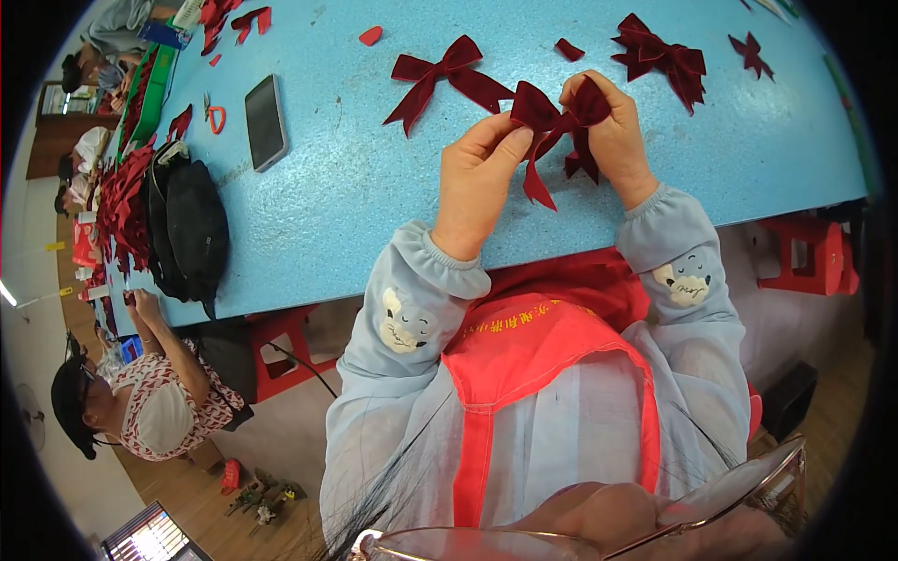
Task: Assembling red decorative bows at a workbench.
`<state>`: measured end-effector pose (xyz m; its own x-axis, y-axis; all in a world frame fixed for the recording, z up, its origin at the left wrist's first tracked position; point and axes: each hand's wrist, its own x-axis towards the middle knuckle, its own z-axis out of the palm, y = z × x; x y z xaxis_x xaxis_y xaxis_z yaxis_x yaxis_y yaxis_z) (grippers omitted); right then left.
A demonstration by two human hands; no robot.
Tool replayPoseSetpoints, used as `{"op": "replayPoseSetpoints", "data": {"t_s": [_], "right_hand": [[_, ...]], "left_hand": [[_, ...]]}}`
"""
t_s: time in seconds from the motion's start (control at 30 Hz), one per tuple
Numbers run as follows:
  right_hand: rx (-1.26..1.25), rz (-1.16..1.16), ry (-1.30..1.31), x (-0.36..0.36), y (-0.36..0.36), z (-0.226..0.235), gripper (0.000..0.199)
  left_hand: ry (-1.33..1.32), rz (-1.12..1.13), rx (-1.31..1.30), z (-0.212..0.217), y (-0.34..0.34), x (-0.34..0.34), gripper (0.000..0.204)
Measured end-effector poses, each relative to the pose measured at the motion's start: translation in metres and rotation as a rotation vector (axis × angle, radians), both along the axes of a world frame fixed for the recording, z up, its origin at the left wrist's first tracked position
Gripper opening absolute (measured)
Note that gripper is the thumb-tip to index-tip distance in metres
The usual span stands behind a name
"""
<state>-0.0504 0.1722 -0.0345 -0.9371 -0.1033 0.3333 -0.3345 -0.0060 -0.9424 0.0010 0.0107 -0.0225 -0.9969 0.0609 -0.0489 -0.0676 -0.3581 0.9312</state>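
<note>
Between my hands, above the near part of the blue table [346,215], is a dark red velvet bow [540,112] with its tails hanging down. My left hand [479,173] pinches its left loop between thumb and fingers. Closed around the right loop is my right hand [613,136], its fingertips partly hidden behind the velvet. Just beyond my left hand lies another red velvet bow [438,77], flat on the table. A cluster of stacked bows [662,58] rests beyond my right hand, with a small scrap of velvet [569,49] beside it.
To the left are a phone [267,123], orange-handled scissors [215,116] and a black bag [192,224]. Past the bag lies a heap of red ribbon pieces [123,210]. Another person [159,393] sits at the left table edge. A red stool [809,257] stands at right.
</note>
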Motion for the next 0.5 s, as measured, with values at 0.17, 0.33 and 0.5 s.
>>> {"op": "replayPoseSetpoints", "data": {"t_s": [0.17, 0.33, 0.5], "right_hand": [[0.022, 0.019, 0.039, -0.001, 0.002, -0.003, 0.015], [0.097, 0.088, 0.097, 0.006, 0.001, 0.0, 0.015], [0.085, 0.094, 0.108, 0.013, -0.001, 0.004, 0.017]], "left_hand": [[-0.029, 0.007, 0.055, 0.0, 0.001, -0.002, 0.02], [-0.272, -0.192, 0.412, 0.015, 0.0, -0.004, 0.022], [-0.271, -0.351, 0.381, 0.014, -0.007, -0.011, 0.028]]}}
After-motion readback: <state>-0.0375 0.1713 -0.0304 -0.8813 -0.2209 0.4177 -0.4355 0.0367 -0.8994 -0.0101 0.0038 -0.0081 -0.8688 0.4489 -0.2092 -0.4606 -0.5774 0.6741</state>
